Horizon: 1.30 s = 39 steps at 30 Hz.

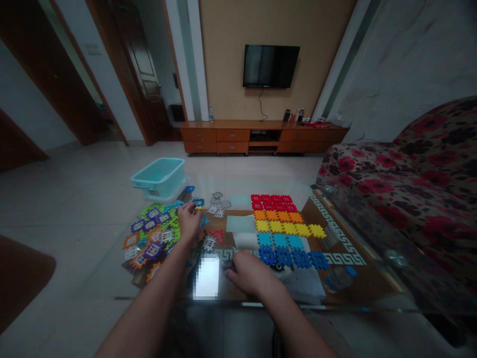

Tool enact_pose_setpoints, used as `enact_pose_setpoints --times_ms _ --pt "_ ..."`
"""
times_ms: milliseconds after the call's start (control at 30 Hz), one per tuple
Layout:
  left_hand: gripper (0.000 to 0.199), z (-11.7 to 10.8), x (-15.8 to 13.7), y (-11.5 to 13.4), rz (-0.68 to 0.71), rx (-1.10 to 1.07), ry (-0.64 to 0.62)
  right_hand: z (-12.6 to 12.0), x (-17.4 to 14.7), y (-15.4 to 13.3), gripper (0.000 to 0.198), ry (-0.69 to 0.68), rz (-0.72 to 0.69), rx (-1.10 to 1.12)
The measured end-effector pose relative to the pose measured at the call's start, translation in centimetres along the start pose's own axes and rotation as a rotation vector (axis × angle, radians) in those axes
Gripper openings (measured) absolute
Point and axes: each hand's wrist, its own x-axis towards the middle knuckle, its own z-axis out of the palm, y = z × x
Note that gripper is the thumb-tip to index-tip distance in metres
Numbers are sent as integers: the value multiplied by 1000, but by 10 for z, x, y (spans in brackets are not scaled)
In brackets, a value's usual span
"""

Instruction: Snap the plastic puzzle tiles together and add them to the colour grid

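My left hand (pixel 189 219) reaches over the right side of a mixed pile of interlocking plastic tiles, its fingers apart. Close to its fingertips lie blue tiles (pixel 198 202) and a bit of yellow. Purple tiles (pixel 153 249), green tiles (pixel 172 226) and orange tiles (pixel 131 241) make up much of the pile. My right hand (pixel 248 271) rests low over the glass table, fingers curled under; their inside is hidden. Beside it are rows of dark blue tiles (pixel 283 257), light blue tiles (pixel 280 240), yellow tiles (pixel 289 227), orange tiles (pixel 278 216) and red tiles (pixel 274 202).
A turquoise tub (pixel 160 176) stands behind the pile. Grey tiles (pixel 219 202) and a red triangular piece (pixel 216 235) lie mid-table. A bottle with a blue cap (pixel 340 278) is at the right front of the glass table (pixel 367 293). A flowered sofa (pixel 406 174) borders the right.
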Motion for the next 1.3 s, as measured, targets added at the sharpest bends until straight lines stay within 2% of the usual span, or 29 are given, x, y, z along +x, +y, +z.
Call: enact_pose_setpoints --times_ms 100,200,300,433,567,767,933,1100,1300 --pt "34 -6 -5 1 -63 -154 31 1 11 8 32 43 -27 8" --pt "31 -10 -11 3 -184 -358 -7 0 22 16 30 126 -67 39" --pt "37 -13 -17 8 -225 -455 -52 -4 31 20 25 225 -113 96" --pt "44 -17 -25 20 -253 -565 -187 -6 41 20 20 332 -147 183" --pt "45 -19 -35 32 -277 -635 -338 -1 52 22 18 408 -140 399" --pt "40 -16 -46 41 -286 -741 -548 1 68 30 27 440 -45 805" --pt "40 -11 -53 45 -278 -793 -664 -5 70 29 20 402 92 1121" --pt "47 -12 -56 48 -308 -795 -710 -7 68 29 21 414 144 1200" --pt "53 -12 -58 48 -317 -770 -788 -8 68 31 11 392 137 1252"
